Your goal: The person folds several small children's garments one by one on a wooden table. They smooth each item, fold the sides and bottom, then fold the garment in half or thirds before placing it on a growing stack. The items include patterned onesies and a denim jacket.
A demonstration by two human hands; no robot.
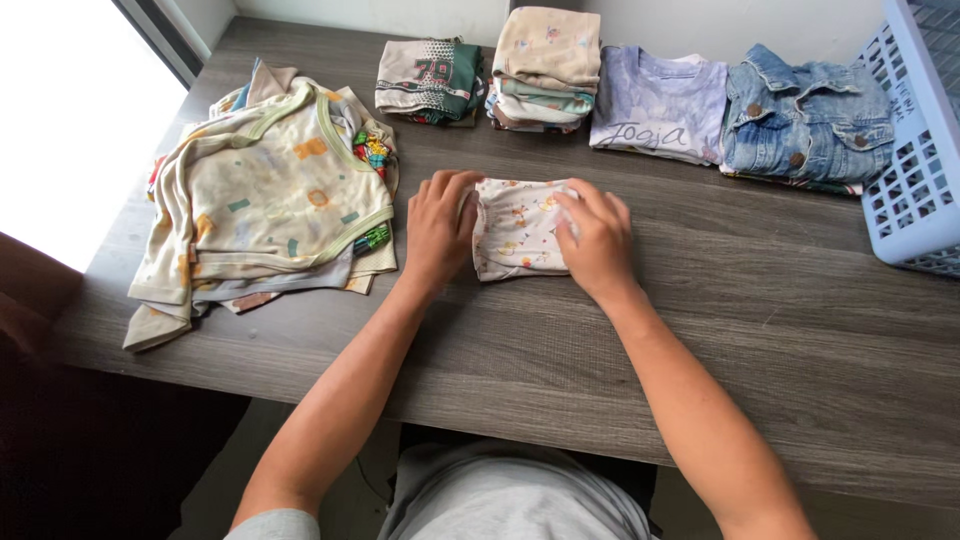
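At the centre of the frame we see the small folded garment (517,228), cream with a scattered print, lying on the grey wood counter (780,330). The left hand (437,228) lies flat along its left edge with fingers curled over the fold, and the right hand (597,240) presses its right side, so both hands are bearing on the cloth rather than pinching it, likely to keep the fold flat. At the left lies a loose heap of unfolded baby clothes (270,195); along the top edge sit folded stacks (545,70), a lilac shirt (655,105), a denim jacket (805,115), and a blue basket (915,170) at right.
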